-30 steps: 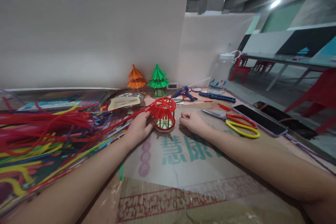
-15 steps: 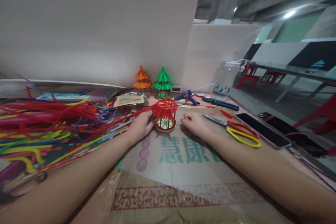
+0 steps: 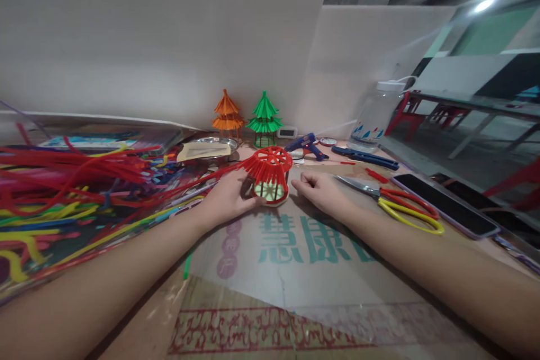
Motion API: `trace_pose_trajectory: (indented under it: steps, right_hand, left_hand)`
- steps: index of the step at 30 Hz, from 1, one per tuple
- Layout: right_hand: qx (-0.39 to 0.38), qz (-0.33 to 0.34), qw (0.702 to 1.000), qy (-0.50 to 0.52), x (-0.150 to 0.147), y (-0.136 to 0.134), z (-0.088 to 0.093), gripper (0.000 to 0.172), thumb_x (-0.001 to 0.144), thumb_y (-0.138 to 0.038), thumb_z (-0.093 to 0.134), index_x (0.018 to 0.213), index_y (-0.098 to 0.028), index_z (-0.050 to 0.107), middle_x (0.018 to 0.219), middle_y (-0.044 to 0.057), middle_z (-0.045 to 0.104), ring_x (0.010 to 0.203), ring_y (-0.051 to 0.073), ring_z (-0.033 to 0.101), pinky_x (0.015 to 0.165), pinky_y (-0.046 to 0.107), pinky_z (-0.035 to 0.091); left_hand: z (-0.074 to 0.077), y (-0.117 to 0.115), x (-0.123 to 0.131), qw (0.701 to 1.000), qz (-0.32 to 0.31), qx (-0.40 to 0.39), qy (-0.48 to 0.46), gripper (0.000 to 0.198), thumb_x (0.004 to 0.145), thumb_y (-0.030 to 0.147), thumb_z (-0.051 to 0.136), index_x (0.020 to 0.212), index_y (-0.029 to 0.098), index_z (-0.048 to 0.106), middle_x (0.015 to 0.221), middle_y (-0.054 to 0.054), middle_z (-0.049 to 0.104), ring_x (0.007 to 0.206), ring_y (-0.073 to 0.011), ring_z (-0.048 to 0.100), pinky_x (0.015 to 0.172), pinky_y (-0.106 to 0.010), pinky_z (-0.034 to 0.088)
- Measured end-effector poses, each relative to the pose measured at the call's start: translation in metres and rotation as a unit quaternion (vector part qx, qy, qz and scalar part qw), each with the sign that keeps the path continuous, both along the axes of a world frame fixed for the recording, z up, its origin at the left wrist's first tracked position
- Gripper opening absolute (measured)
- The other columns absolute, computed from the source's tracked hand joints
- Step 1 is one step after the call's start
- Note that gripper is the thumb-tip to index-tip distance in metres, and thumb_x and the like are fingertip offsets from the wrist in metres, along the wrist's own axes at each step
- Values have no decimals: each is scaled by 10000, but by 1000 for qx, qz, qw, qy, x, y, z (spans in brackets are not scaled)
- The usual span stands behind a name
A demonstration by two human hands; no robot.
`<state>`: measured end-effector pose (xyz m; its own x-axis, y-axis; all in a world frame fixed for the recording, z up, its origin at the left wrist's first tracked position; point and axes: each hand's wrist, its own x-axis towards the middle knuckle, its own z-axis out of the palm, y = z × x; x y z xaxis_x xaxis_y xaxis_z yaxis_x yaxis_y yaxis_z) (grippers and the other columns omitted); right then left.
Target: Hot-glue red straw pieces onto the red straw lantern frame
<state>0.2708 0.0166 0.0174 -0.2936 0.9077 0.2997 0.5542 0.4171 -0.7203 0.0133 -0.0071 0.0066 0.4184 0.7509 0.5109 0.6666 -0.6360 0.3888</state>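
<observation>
A small red pavilion model [image 3: 272, 171], with a ribbed roof, thin posts and a pale round base, stands in front of me. It looks built from fuzzy craft stems. My left hand [image 3: 228, 194] is closed on its left side, the thumb at the base and the other fingers partly hidden behind. Just right of the model, my right hand [image 3: 318, 191] rests on the table with its fingers curled; nothing shows in them. Behind stand an orange two-tiered pavilion [image 3: 226, 115] and a green one [image 3: 264, 118].
Many coloured craft stems [image 3: 84, 180] are heaped at left. A metal dish [image 3: 215, 143] with a yellowish card and a blue glue gun [image 3: 307, 146] lie behind. Scissors [image 3: 405, 205], a phone [image 3: 445, 205], dark blue pliers-like tool [image 3: 365, 157] and a water bottle [image 3: 375, 115] are at right.
My view has tilted down and moved closer. My left thumb has come onto the front of the red pavilion's base. The right hand stays curled beside it.
</observation>
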Motion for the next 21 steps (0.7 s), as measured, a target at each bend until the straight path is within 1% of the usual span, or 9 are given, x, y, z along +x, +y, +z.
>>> trace_pose_trajectory:
  steps: [3, 4, 6, 8, 10, 13, 15, 18, 21]
  right_hand:
    - [-29, 9, 999, 11, 0, -3, 2, 370, 854, -509, 563, 648, -234, 428, 549, -44, 485, 506, 118, 424, 496, 248, 298]
    - [-43, 11, 999, 21, 0, -4, 3, 345, 856, -524, 568, 705, -228, 474, 566, -41, 521, 499, 122, 442, 486, 247, 310]
    - [-61, 15, 997, 35, 0, -5, 4, 320, 847, -528, 596, 858, -209, 570, 570, -49, 543, 485, 129, 452, 476, 249, 322]
    - [-53, 20, 998, 28, 0, -5, 5, 361, 835, -508, 626, 997, -186, 649, 562, -55, 532, 491, 135, 448, 483, 255, 320]
    - [-30, 19, 999, 9, 1, -5, 4, 402, 829, -490, 641, 1057, -166, 709, 573, -48, 528, 514, 138, 440, 501, 264, 314]
    - [-8, 14, 1000, -3, 1, -3, 2, 436, 831, -473, 637, 1104, -148, 740, 624, -30, 560, 546, 139, 440, 526, 271, 322]
    - [-9, 28, 1000, -9, 1, -1, 1, 436, 841, -458, 618, 1114, -142, 741, 682, -7, 620, 588, 149, 486, 558, 274, 357]
    - [-9, 54, 998, -29, 1, -1, 0, 367, 850, -431, 583, 996, -142, 757, 764, 32, 692, 659, 172, 552, 611, 284, 404]
    - [-1, 56, 998, -41, 1, -1, -1, 349, 858, -422, 566, 959, -144, 751, 751, 33, 698, 649, 179, 557, 613, 289, 411]
  left_hand:
    - [-3, 3, 1, 1000, 22, -1, 18, 387, 851, 472, 719, 1096, 175, 687, 1049, -99, 728, 972, -287, 679, 923, -397, 535]
    - [-4, 4, 1, 999, 30, -9, 25, 365, 855, 471, 713, 1058, 170, 691, 1006, -98, 728, 942, -285, 681, 900, -396, 538]
    - [-5, 4, -1, 998, 36, -23, 35, 322, 869, 459, 694, 1008, 169, 697, 954, -97, 729, 919, -284, 688, 883, -390, 541]
    - [-5, 4, -1, 998, 35, -27, 34, 303, 876, 435, 683, 1029, 174, 699, 982, -104, 737, 963, -293, 695, 911, -390, 538]
    - [-5, 4, -2, 999, 34, -22, 25, 310, 881, 410, 674, 1086, 178, 691, 1057, -115, 741, 1033, -306, 692, 946, -397, 532]
    - [-5, 4, -2, 999, 30, -14, 19, 319, 890, 377, 656, 1133, 171, 674, 1133, -131, 736, 1086, -319, 681, 971, -419, 524]
    - [-6, 4, -2, 999, 30, -13, 27, 282, 892, 352, 647, 1107, 171, 678, 1133, -134, 737, 1066, -317, 681, 961, -428, 526]
    - [-7, 4, -2, 998, 40, -27, 41, 209, 909, 328, 618, 1036, 176, 686, 1083, -124, 743, 1006, -303, 685, 917, -425, 535]
    - [-7, 5, -3, 997, 45, -42, 50, 212, 922, 335, 607, 1025, 167, 685, 1059, -128, 738, 1004, -305, 683, 902, -424, 538]
